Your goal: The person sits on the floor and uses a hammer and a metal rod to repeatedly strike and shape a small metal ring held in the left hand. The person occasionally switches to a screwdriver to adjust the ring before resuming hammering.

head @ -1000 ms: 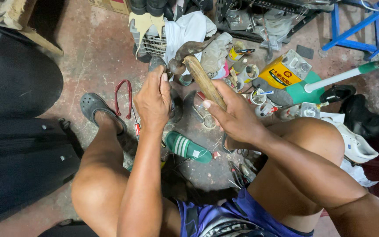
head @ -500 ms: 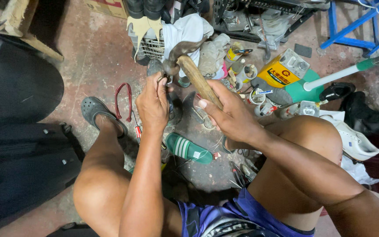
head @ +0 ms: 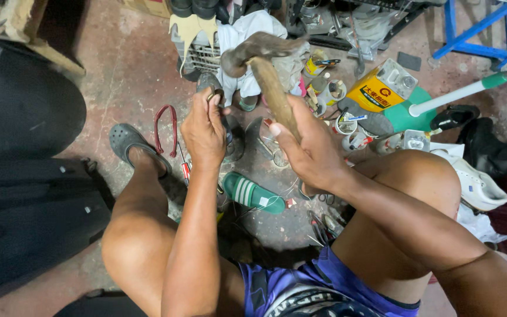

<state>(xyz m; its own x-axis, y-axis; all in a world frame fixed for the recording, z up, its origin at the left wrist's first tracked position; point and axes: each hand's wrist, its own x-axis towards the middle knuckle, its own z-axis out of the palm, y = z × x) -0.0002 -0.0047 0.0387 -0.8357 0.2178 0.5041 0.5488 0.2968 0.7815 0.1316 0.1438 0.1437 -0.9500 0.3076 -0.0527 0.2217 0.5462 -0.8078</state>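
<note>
Stained concrete floor [head: 130,64] is spreading under a seated person, crowded with tools and scraps. Nearest the camera, purple shorts [head: 300,290] are showing between two bare knees. Just beyond them, pliers [head: 319,226] are lying on the floor by the right thigh, and a green slide sandal [head: 253,192] with white stripes is lying between the forearms. To the left, a foot in a grey clog [head: 127,141] is resting on the floor, with a red-handled tool [head: 165,126] and a small screwdriver [head: 184,167] lying beside it.

Higher up, the left hand [head: 204,132] is pinching its fingertips together on a small object that is too hidden to identify; it is being held above a dark shoe sole [head: 230,138] on the floor. The right hand [head: 312,154] is clamping around the lower part of a hammer's wooden handle [head: 272,94], which is slanting up and away from the person. The hammer head [head: 259,48] is hanging in the air, above and just right of the left hand's fingertips.

Farther off, small cans [head: 335,91] and jars are crowding the floor beyond the hammer, beside a yellow tin [head: 377,88] and a green-and-white pole [head: 470,91]. A white sneaker [head: 476,185] is lying by the right knee. At the far edge, a white cloth [head: 247,29] is draping over a wire basket [head: 202,56], and a blue metal frame [head: 476,26] is standing at the upper right.
</note>
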